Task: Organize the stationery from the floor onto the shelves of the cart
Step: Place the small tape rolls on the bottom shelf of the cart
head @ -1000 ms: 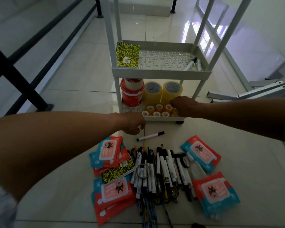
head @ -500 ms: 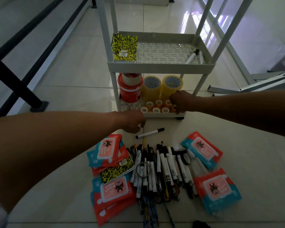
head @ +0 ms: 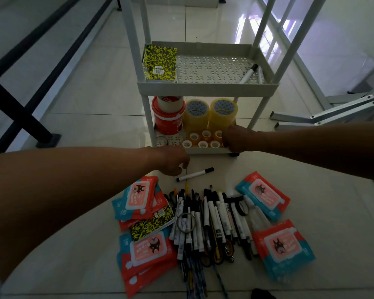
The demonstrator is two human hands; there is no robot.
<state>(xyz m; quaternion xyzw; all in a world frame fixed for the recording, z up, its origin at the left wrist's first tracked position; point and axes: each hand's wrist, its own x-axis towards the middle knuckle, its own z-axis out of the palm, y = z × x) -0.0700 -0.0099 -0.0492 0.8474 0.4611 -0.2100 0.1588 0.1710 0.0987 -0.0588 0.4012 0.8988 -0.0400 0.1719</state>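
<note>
just right of the left hand (head: 173, 161), whose curled fingers seem empty, lies a marker (head: 195, 174) on the floor; right hand (head: 235, 140), fisted at the cart's (head: 207, 150) bottom shelf, grip unclear, could topple the small tapes (head: 200, 140).

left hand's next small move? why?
Probably drop the left hand slightly and pinch the lone marker lying apart from the pen pile. It sits right under the fingers, and two markers already lie on the cart's middle shelf. The right hand is at the bottom shelf's small tape rolls.
</note>
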